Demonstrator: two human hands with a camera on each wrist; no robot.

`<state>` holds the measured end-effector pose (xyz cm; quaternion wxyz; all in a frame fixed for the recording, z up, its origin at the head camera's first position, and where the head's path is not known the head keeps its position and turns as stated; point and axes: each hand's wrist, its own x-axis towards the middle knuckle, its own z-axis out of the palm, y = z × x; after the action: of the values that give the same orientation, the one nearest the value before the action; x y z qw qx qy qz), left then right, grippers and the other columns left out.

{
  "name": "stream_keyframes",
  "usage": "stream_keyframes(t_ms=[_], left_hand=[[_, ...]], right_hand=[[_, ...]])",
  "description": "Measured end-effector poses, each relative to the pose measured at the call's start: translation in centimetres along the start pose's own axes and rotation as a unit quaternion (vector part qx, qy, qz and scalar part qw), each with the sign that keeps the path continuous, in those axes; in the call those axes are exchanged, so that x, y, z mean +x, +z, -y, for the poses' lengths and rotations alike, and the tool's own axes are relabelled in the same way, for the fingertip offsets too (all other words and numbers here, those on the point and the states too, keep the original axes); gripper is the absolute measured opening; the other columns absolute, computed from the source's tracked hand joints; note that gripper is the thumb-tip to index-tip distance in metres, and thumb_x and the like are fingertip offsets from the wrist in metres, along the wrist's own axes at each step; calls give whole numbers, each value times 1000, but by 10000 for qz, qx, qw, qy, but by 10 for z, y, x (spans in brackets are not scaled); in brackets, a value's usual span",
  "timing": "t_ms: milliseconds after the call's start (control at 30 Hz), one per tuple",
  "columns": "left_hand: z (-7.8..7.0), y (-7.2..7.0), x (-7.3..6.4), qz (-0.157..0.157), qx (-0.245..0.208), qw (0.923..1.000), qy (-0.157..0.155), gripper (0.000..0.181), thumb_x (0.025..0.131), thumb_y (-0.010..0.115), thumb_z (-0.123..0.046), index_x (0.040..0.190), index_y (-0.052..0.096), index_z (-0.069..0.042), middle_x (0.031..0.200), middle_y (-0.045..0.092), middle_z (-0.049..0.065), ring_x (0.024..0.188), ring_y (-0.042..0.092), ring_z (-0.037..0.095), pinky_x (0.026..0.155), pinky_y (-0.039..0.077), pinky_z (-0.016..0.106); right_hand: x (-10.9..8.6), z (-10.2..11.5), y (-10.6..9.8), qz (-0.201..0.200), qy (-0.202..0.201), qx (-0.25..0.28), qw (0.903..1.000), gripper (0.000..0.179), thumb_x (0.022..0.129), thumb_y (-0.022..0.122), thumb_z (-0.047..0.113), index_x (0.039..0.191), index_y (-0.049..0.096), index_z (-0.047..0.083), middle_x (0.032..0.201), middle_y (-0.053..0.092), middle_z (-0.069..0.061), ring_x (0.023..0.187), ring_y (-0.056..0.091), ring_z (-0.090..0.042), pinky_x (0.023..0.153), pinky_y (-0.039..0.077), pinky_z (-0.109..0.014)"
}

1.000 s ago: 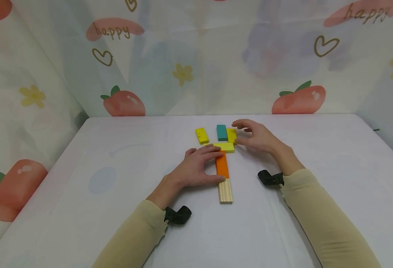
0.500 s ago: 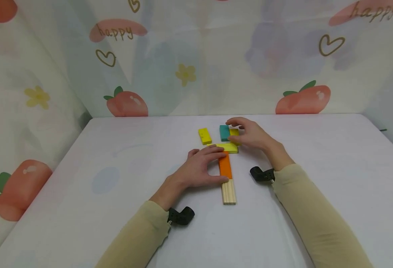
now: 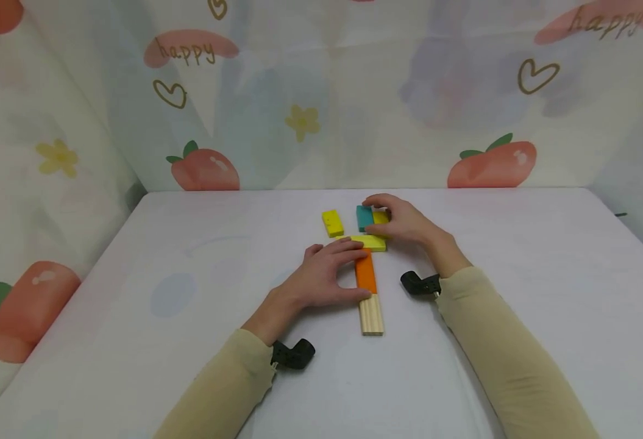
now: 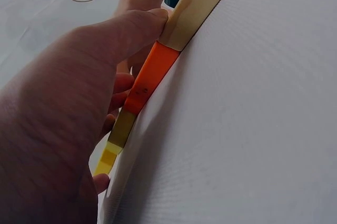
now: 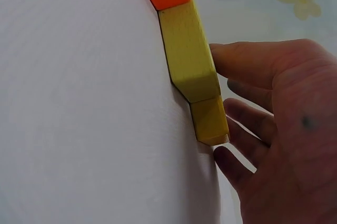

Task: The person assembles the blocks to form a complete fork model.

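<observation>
My left hand lies along the block row: its thumb touches the joint of the plain wood block and orange block, and its fingers overlap the crosswise light-yellow block. Beyond that crosspiece stand a teal block and a yellow block, side by side. My right hand reaches over the yellow block, its thumb and index fingertip right at the teal block's near and far ends. In the right wrist view, the right fingers are spread beside the yellow blocks; the teal one is hidden.
A separate yellow block lies slightly left of the teal one. White cloth covers the table, and a printed curtain hangs behind its far edge. A black camera mount is strapped at each wrist.
My right hand has moved left, from beside the yellow block to the teal block, now covering part of the yellow one. My left hand and the blocks stay in place.
</observation>
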<state>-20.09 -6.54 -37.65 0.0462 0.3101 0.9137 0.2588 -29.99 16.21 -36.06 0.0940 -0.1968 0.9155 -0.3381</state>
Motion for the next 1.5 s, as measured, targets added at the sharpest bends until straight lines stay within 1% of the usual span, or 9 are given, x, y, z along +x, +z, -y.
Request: stream_keyframes(t_ms=[167, 333, 467, 867, 1067, 1300, 1500], left_hand=[[2, 0, -2, -6, -63, 10000, 19, 68, 87, 75, -53, 146, 58, -23, 156, 48, -4, 149, 36, 17, 116, 22, 55], [3, 1, -2, -39, -99, 9999, 76, 69, 87, 76, -52, 146, 58, -23, 156, 48, -4, 148, 37, 16, 116, 22, 54], [2, 1, -2, -27, -84, 10000, 43, 69, 87, 76, -53, 146, 58, -23, 156, 48, -4, 148, 37, 16, 116, 22, 54], [2, -1, -2, -5, -104, 9999, 20, 68, 87, 76, -52, 146, 58, -23, 156, 48, -4, 148, 37, 16, 117, 22, 55], [1, -1, -2, -33, -66, 10000, 43, 69, 87, 76, -52, 146, 58, -22, 155, 49, -4, 148, 37, 16, 117, 22, 55], [0, -2, -1, -43, -81, 9999, 65, 69, 87, 76, -51, 146, 58, -22, 155, 49, -4, 148, 36, 16, 117, 22, 56], [0, -2, -1, -59, -60, 9999, 96, 69, 87, 76, -51, 146, 58, -22, 155, 50, -4, 148, 37, 15, 116, 23, 55]], right_hand=[[2, -1, 3, 51, -44, -41, 10000, 58, 95, 69, 21, 148, 49, 8, 155, 44, -17, 138, 42, -39, 117, 33, -57], [1, 1, 4, 71, -50, -135, 9999, 58, 96, 68, 21, 148, 49, 6, 156, 43, -17, 139, 41, -38, 119, 30, -57], [2, 2, 4, 101, -45, -176, 9998, 56, 96, 68, 21, 147, 50, 6, 156, 44, -17, 138, 41, -38, 119, 30, -57], [4, 3, 6, 12, -130, -104, 9999, 56, 96, 71, 23, 146, 51, 6, 153, 47, -17, 140, 42, -37, 120, 30, -55], [5, 7, 7, 91, -271, -74, 9996, 55, 96, 71, 24, 145, 53, 6, 151, 50, -16, 137, 44, -36, 121, 28, -55], [4, 10, 8, 152, -110, -76, 9998, 54, 96, 70, 24, 145, 54, 8, 151, 50, -15, 137, 44, -36, 121, 27, -56], [5, 9, 7, 129, -126, -37, 9998, 54, 97, 70, 25, 145, 54, 7, 152, 49, -16, 139, 42, -36, 121, 26, -55]])
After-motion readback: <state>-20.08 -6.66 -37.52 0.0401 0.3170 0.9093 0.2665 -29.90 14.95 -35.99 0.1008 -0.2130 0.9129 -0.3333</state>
